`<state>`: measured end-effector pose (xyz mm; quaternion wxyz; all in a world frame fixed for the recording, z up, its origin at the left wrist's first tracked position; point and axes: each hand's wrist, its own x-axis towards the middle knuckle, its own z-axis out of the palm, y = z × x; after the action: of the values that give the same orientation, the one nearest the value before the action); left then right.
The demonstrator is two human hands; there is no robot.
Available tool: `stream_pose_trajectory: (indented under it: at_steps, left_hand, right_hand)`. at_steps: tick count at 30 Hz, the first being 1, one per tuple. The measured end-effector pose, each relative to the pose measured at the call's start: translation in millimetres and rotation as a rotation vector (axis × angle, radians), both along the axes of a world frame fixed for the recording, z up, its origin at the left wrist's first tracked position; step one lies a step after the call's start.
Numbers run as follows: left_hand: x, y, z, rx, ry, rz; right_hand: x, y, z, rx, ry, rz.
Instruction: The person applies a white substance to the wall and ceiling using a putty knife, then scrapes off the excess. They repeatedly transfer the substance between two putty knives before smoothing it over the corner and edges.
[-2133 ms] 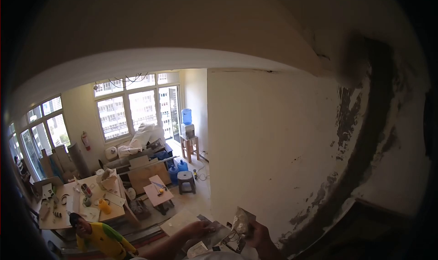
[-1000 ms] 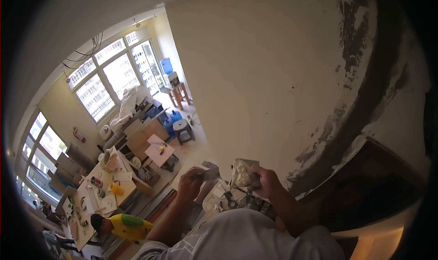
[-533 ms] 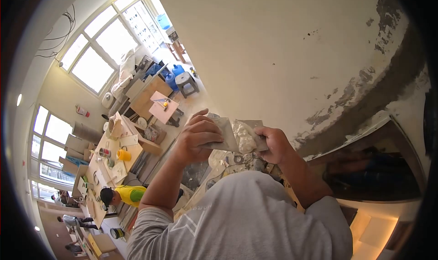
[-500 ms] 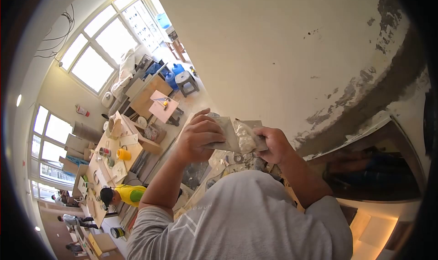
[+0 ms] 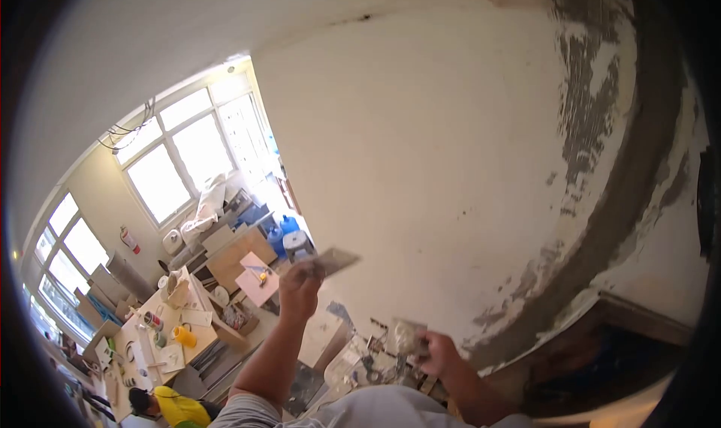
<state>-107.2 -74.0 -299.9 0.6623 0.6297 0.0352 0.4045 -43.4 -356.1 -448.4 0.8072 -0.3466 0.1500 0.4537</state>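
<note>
My left hand [image 5: 303,284] is closed round a flat metal blade [image 5: 339,261], raised near the left edge of the pale wall [image 5: 405,150]. Lower and to the right, my right hand [image 5: 439,353] grips a putty knife [image 5: 410,338] that carries a lump of whitish putty. The two tools are apart. A dark grey rough band [image 5: 601,225] curves down the right side of the wall, with patchy grey marks beside it.
At the lower left, a person in a yellow shirt [image 5: 176,407] is beside a cluttered worktable [image 5: 143,357]. Behind are a grey stool [image 5: 298,242], blue water bottles [image 5: 276,240] and leaning boards. A dark framed opening [image 5: 593,353] lies at the lower right.
My hands have moved apart; the left has risen with its blade, the right has gone lower with the putty knife. The view has tilted up, showing more wall.
</note>
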Motion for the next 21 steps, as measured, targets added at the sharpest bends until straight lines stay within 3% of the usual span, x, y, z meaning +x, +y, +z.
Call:
stream_pose_trajectory:
  at_steps: [1,2,3,5,7,9,12,13,15,17,21]
  left_hand:
    - [6,-7,42,0.435,0.132,0.267]
    - [22,3,55,0.565,0.003,0.261]
    - [45,-2,74,0.661,-0.197,0.504]
    - [63,-18,129,0.875,-0.322,0.63]
    - [88,-12,162,1.099,-0.477,0.751]
    - [108,-15,195,1.223,-0.613,0.852]
    - [140,-15,226,1.286,-0.694,0.961]
    - [149,-16,232,1.297,-0.704,0.995]
    - [161,-21,240,1.289,-0.695,1.011]
    - [171,-25,246,1.276,-0.677,1.036]
    - [184,-30,256,1.259,-0.675,1.082]
  right_hand:
    - [2,-1,-15,0.05,0.027,0.056]
    - [4,-2,-31,0.098,0.053,0.114]
    - [5,-4,-52,-0.066,-0.412,0.216]
    - [6,-9,-98,-0.251,-0.9,0.326]
    - [14,-10,-113,-0.318,-0.993,0.361]
    - [18,-14,-103,-0.436,-1.175,0.394]
    - [0,-31,-8,-0.634,-1.507,0.375]
    - [2,-33,-18,-0.594,-1.43,0.376]
    - [9,-33,-36,-0.323,-0.915,0.352]
    - [15,-25,-39,0.119,-0.031,0.271]
    - [15,-22,-17,0.034,0.007,0.172]
